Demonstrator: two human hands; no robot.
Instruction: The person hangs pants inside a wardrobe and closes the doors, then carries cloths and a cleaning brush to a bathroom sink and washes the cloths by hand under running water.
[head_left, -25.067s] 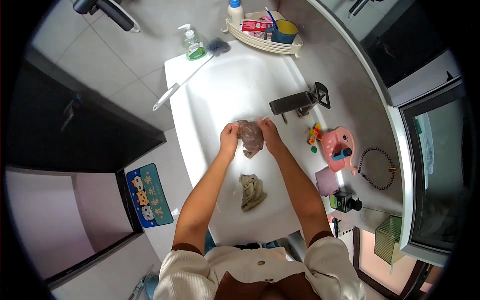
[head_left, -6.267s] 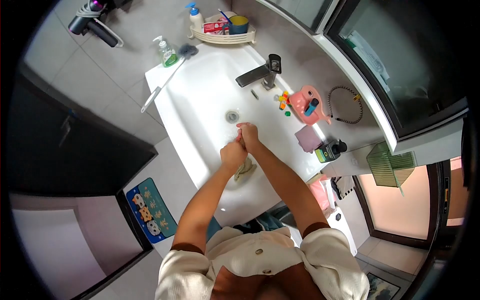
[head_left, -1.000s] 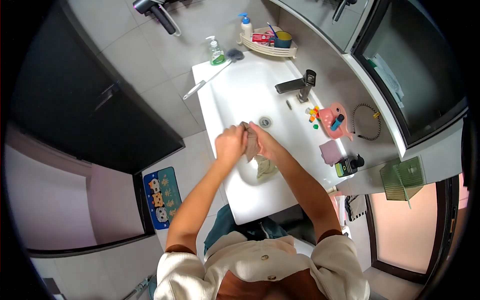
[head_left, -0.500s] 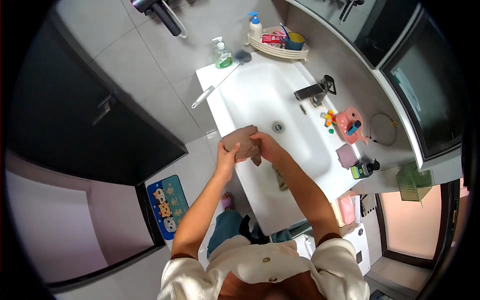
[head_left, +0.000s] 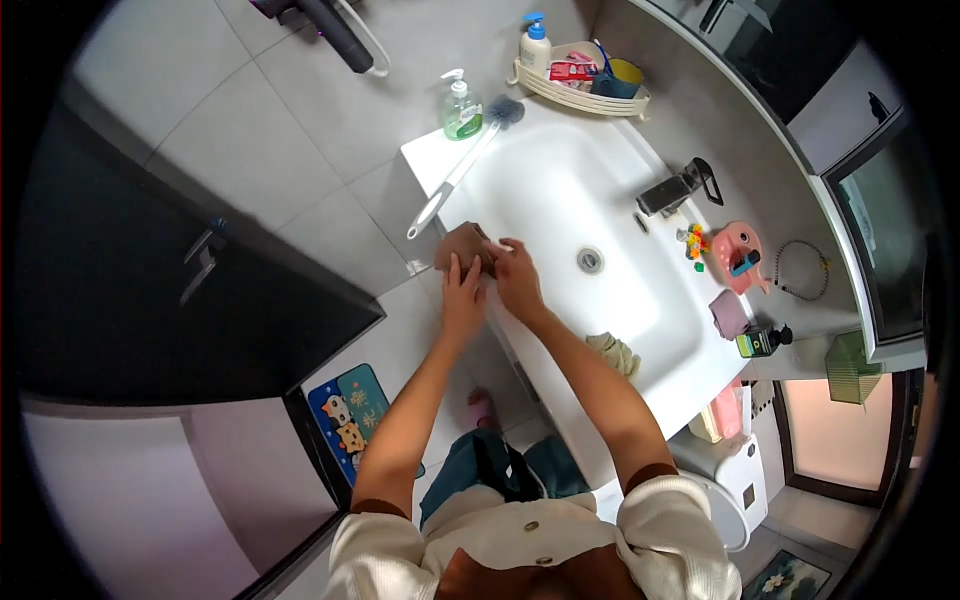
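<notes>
A brown folded cloth is at the left rim of the white sink. My left hand grips its near side, the fingers lying over the top. My right hand has its thumb and fingers at the right edge of the cloth, closed on it as far as shows; the exact grip is partly hidden. Inside the basin, beside my right forearm, lies a crumpled beige-green cloth.
A long-handled brush and a green soap bottle are on the sink's far left corner. The black faucet, small toys, a pink holder, a mauve cloth and a dark pump bottle line the right side.
Both hands have moved slightly left and up with the brown cloth, which now looks more compact, its hanging end tucked in. The view has shifted, showing more of the beige-green cloth.
</notes>
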